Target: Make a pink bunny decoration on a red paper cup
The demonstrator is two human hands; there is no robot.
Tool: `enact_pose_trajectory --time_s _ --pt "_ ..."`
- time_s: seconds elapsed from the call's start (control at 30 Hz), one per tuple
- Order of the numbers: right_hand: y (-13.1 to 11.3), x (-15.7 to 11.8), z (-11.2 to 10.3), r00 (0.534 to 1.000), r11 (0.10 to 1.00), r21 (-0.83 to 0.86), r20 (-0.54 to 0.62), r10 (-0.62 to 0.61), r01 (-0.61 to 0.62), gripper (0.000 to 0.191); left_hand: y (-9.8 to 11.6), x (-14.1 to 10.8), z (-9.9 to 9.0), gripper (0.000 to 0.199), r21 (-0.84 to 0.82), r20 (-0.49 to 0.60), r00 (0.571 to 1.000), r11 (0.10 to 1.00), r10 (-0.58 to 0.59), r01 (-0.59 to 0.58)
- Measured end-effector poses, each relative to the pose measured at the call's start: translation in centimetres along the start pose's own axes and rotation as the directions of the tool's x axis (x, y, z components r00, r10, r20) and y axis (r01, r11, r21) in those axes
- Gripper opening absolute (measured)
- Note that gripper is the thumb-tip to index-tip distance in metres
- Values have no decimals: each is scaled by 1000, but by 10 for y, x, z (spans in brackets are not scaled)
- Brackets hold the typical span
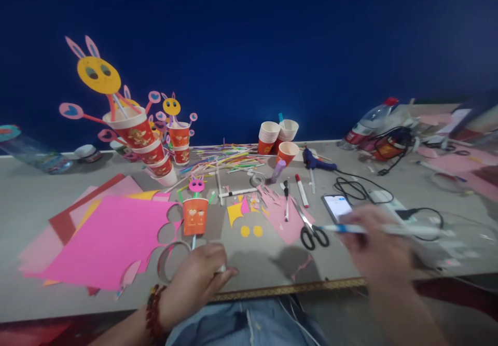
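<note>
Blue wall (241, 50) rises behind my grey desk (241, 263). My right hand (373, 239), blurred, grips a pen (342, 228), its tip near the scissors (315, 236) and the phone (336, 207). My left hand (198, 273) pinches a white piece (221, 269), mostly hidden, just below the upright orange cup (194, 216); a straw (193, 241) runs from its base to my knuckles. Pink paper (109, 237) lies to the cup's left, two yellow discs (245, 231) to its right.
</note>
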State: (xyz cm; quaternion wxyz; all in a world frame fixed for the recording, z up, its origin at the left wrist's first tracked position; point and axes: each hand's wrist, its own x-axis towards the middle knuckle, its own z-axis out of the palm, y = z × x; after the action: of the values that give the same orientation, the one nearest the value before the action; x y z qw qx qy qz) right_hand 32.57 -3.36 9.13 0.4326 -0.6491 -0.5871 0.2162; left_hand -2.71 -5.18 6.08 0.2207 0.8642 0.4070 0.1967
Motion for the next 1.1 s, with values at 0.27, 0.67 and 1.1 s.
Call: enact_pose_trajectory --time_s 0.27,0.67,1.1 --pt "-15 -8 125 857 879 413 516 -10 -238 20 -10 29 35 34 400 137 980 897 144 -188" --pt "2 2 158 896 930 362 393 -208 57 10 -16 30 50 45 499 150 983 851 102 -165" --pt "5 3 162 885 941 331 415 -210 68 13 -15 32 51 45 526 186 981 837 62 -152"
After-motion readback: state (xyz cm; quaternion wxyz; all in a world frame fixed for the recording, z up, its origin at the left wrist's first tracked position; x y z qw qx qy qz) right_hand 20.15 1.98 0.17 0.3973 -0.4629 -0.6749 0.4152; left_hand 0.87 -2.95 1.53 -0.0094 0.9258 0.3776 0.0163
